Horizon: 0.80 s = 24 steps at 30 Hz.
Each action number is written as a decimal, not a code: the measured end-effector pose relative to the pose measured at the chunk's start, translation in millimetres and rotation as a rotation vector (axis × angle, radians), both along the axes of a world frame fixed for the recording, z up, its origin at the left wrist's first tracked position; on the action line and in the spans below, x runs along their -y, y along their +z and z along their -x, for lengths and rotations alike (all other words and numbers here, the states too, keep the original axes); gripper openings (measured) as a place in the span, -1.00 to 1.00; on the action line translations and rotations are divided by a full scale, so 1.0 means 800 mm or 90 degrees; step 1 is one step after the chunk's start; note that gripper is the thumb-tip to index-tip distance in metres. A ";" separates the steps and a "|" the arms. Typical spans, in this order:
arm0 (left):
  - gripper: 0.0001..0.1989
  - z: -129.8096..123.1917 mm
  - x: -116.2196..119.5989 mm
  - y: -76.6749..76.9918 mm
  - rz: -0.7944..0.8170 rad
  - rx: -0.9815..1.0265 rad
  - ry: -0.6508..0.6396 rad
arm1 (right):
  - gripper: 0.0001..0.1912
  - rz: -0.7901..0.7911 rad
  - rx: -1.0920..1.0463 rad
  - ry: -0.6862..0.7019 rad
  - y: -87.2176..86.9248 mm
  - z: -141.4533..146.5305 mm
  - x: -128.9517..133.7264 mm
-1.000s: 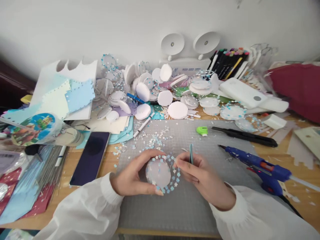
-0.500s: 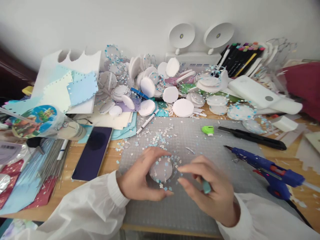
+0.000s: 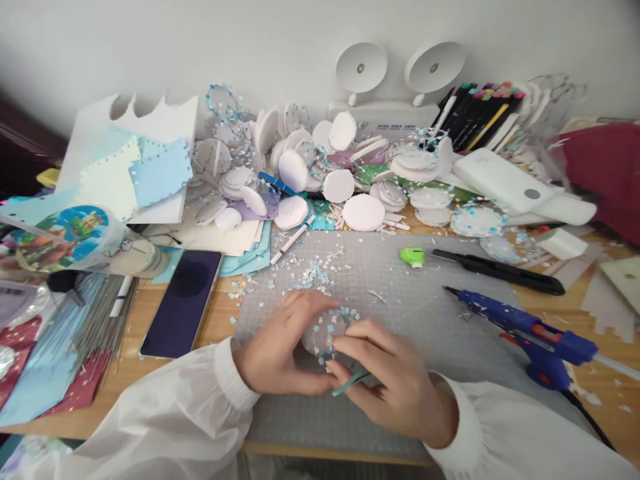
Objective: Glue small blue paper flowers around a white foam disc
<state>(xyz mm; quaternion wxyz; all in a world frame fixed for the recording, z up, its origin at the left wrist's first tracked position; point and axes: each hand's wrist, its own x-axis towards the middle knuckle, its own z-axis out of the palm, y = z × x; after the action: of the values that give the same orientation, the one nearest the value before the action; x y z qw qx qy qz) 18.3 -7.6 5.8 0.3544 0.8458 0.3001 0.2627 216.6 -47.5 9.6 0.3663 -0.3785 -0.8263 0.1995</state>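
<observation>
- The disc (image 3: 326,327), ringed with small flowers, is between the two hands, above the mat (image 3: 425,293) on the tabletop (image 3: 127,353);
- left hand (image 3: 280,350): its grip curves round the disc's left side, fingers over the far edge, thumb along the near edge;
- right hand (image 3: 395,373): its grip is narrow, fingertips at the disc's right edge; a teal tool (image 3: 345,385) is tucked among its fingers; whether the fingertips also pinch a flower, one cannot tell;
- loose flowers (image 3: 315,272) lie scattered beyond the left hand; the glue gun (image 3: 530,333) lies well right of the disc
</observation>
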 end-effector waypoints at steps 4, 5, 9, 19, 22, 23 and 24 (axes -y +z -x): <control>-0.23 0.001 0.000 -0.001 0.004 0.000 0.006 | -0.83 -0.006 0.001 0.023 0.001 -0.001 -0.002; -0.23 0.002 0.000 -0.002 0.004 0.005 0.011 | -0.82 -0.011 0.003 0.031 0.000 -0.002 -0.002; -0.25 0.004 0.000 -0.002 0.004 0.040 0.042 | -0.71 -0.047 0.008 0.067 -0.002 -0.007 -0.002; -0.27 0.004 -0.001 -0.003 0.004 0.131 0.124 | -0.60 -0.060 0.030 0.066 -0.005 -0.013 -0.004; -0.28 0.003 -0.002 -0.002 0.012 0.149 0.138 | -0.62 -0.057 0.027 0.066 -0.003 -0.013 -0.005; -0.28 0.002 -0.002 -0.001 0.014 0.152 0.142 | -0.63 -0.059 0.027 0.068 -0.003 -0.013 -0.005; -0.28 0.002 -0.002 -0.001 0.015 0.155 0.145 | -0.64 -0.062 0.027 0.069 -0.003 -0.012 -0.006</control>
<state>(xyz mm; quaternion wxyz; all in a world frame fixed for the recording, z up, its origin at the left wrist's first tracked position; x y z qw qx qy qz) 16.7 -5.9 5.2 0.3658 0.7641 0.3516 0.3985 226.3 -43.0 7.6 0.3550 -0.3194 -0.8619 0.1706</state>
